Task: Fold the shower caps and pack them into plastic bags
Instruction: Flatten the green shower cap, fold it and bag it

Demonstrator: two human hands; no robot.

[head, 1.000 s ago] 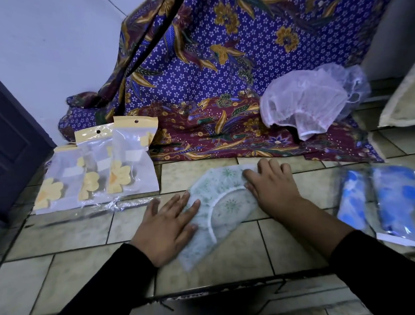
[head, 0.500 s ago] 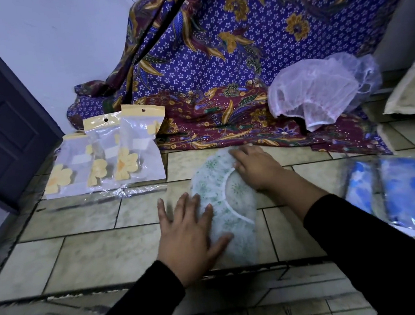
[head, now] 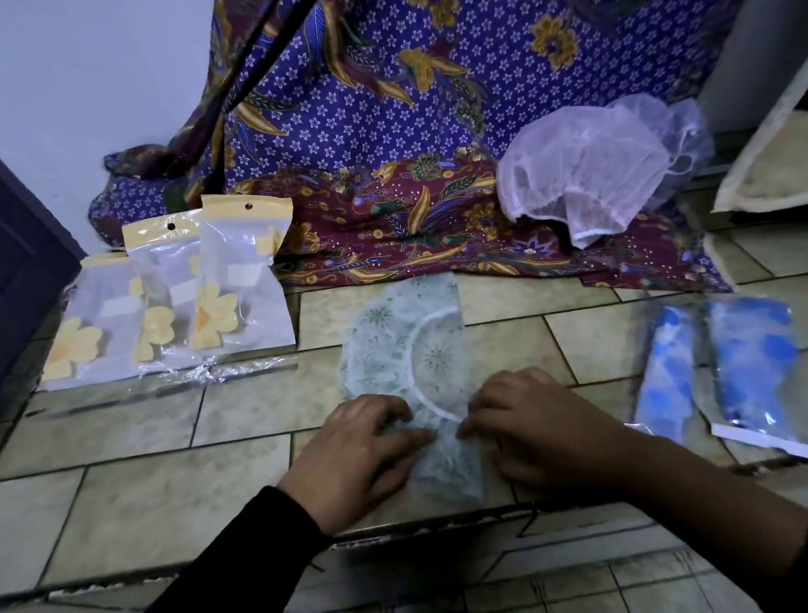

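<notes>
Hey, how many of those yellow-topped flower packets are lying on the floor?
3, in an overlapping row at the left, beside the patterned cloth: the leftmost packet, the middle packet, and the rightmost packet, nearest the cloth. Another could be hidden beneath them.

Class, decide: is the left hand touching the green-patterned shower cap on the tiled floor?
Touching. The head view shows the left hand pinching the near end of the shower cap.
</notes>
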